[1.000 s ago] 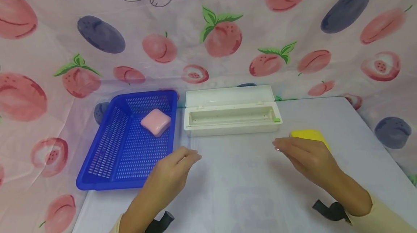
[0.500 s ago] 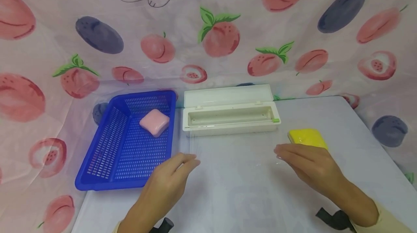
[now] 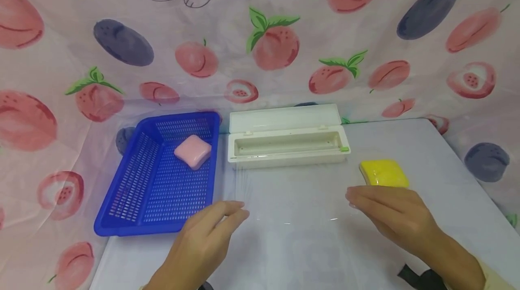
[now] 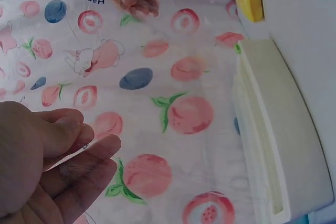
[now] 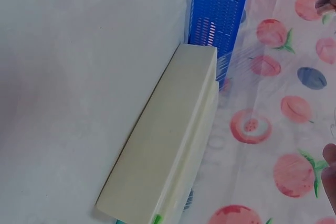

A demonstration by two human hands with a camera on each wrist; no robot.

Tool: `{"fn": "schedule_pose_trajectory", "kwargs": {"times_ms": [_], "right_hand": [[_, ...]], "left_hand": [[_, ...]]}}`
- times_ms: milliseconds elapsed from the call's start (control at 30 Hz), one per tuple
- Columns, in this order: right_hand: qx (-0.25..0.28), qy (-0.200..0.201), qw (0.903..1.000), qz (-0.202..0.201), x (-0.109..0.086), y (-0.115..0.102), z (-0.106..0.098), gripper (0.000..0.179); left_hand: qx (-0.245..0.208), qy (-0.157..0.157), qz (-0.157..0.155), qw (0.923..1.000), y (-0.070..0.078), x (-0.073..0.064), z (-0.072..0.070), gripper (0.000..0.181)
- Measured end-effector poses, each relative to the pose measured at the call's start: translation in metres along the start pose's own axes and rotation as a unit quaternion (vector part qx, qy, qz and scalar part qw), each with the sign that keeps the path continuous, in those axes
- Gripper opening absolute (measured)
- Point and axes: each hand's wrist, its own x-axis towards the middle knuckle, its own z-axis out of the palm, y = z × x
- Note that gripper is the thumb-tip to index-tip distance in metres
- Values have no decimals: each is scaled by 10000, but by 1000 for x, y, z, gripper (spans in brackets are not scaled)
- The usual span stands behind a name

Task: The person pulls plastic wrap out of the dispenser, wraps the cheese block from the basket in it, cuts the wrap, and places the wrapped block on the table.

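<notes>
A sheet of clear cling film (image 3: 243,182) stretches from the front of a long white cling film dispenser (image 3: 290,163) toward both hands. Its streaks and glints show over the white table. My left hand (image 3: 203,240) pinches the film's left corner between thumb and fingers, just right of the blue basket's near corner. On the other side, my right hand (image 3: 400,218) pinches the right corner, fingers together. The dispenser's lid (image 3: 284,119) stands raised at the back, and a small green slider (image 3: 345,149) sits at its right end.
A blue plastic basket (image 3: 103,228) stands at the left with a pink, soap-like block (image 3: 193,151) inside. Beyond my right hand lies a glossy yellow block (image 3: 383,172). A fruit-printed cloth (image 3: 227,24) hangs behind the white table (image 3: 451,191).
Both hands have drawn back toward the body, pulling more film out of the dispenser. The yellow block is now less covered by the right hand.
</notes>
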Motion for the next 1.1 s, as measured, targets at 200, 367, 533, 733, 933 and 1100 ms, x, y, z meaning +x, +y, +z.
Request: {"fn": "schedule_pose_trajectory", "kwargs": {"times_ms": [200, 367, 533, 733, 933, 1100], "right_hand": [[339, 25, 9994, 66, 1, -5, -5, 35], [642, 4, 9979, -49, -1, -6, -5, 32], [803, -128, 9967, -62, -5, -10, -7, 31], [1029, -226, 9943, -193, -4, -18, -12, 26], [1186, -656, 9903, -292, -8, -19, -11, 24], [1546, -1764, 9721, 101, -28, -10, -4, 20]], "left_hand": [[-90, 28, 171, 9998, 3, -8, -2, 37], [-224, -108, 313, 9992, 2, -18, -2, 36], [-485, -429, -53, 9979, 6, -24, -9, 39], [-719, -783, -430, 9934, 14, -27, -21, 35], [-1077, -1300, -256, 9853, 10, -31, -21, 20], [-1564, -2275, -343, 9605, -3, -30, -10, 26]]}}
